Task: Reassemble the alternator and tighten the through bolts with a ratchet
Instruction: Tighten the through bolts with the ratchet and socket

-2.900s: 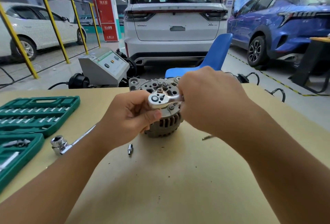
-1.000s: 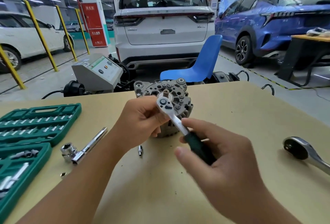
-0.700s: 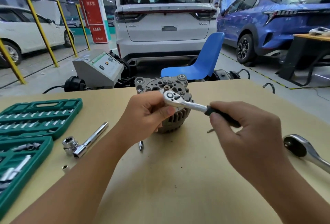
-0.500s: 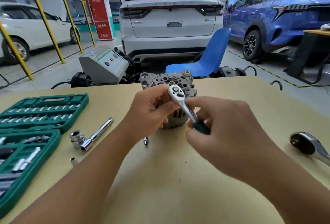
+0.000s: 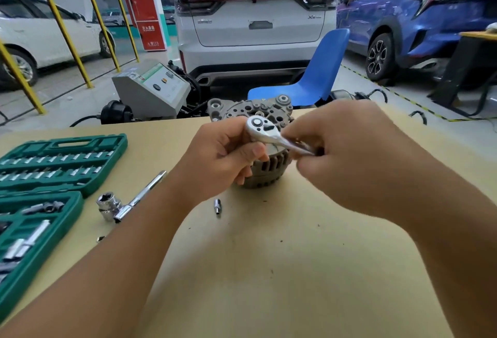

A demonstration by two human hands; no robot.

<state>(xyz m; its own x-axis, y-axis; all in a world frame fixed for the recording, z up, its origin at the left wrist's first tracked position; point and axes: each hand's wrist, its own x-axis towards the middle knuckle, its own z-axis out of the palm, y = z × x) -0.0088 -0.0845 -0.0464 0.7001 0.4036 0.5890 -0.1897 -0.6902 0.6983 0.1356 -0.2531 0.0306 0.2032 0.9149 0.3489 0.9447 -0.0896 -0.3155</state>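
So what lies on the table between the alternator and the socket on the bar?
In the head view, only a small loose bit lies between the alternator and the socket; the left forearm crosses above.

one alternator (image 5: pixel 265 173), one ratchet (image 5: pixel 271 133), three cars (image 5: pixel 255 14)

**Bare arms, bare hands**

Your left hand (image 5: pixel 223 157) and right hand (image 5: pixel 349 160) are both uncovered: no gloves, rings or tape show on them. Behind each hand your forearm runs back to the lower edge of view with no sleeve, cuff, watch or strap visible anywhere along it.
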